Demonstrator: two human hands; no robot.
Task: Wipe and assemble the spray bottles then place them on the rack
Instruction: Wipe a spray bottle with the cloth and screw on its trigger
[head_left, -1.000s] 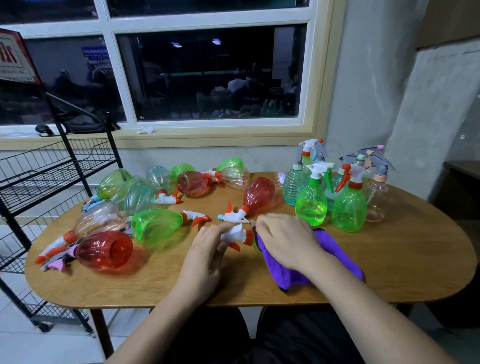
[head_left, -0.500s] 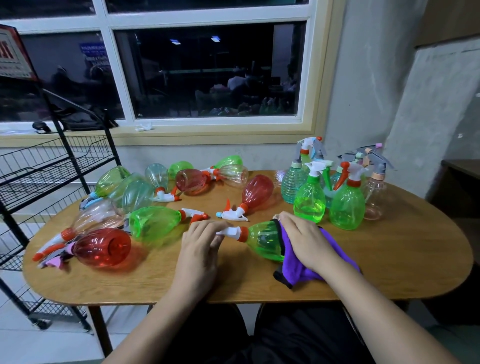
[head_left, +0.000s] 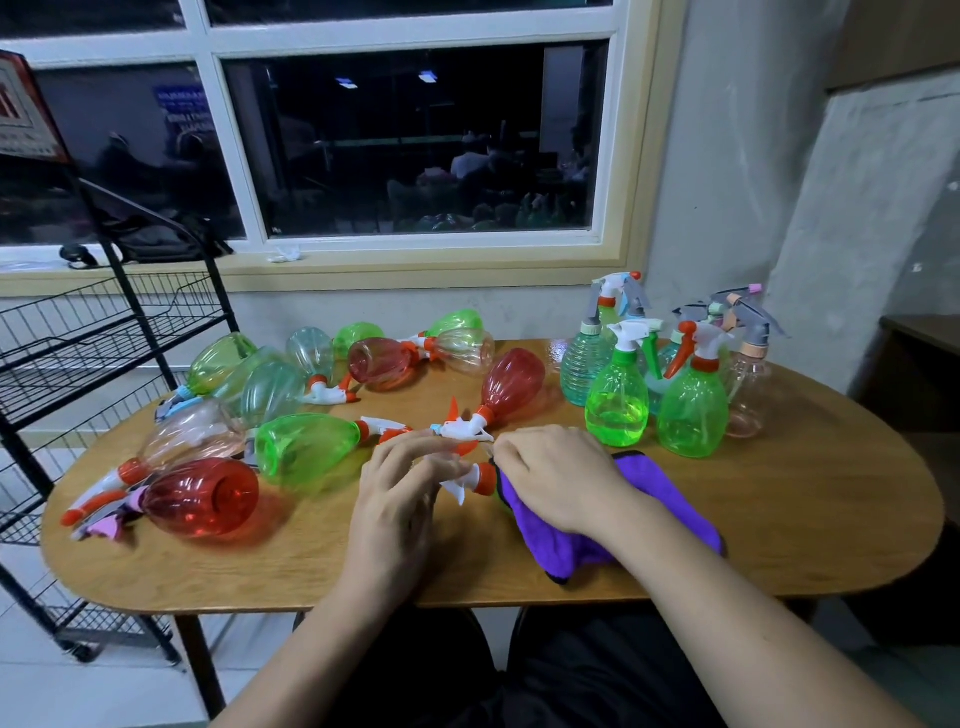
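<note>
One bottle (head_left: 483, 477), body now under purple cloth (head_left: 550, 540).

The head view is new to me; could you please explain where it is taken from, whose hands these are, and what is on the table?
There is no machine here. One camera, worn on a person's head, looks forward and down at their own two bare hands. The left hand holds a white spray head with an orange collar. The right hand grips a purple cloth wrapped over whatever that head is fitted to, which is mostly hidden. On the wooden table, lying bottles crowd the left and upright bottles stand at the right. A black wire rack stands by the table's left end.
</note>
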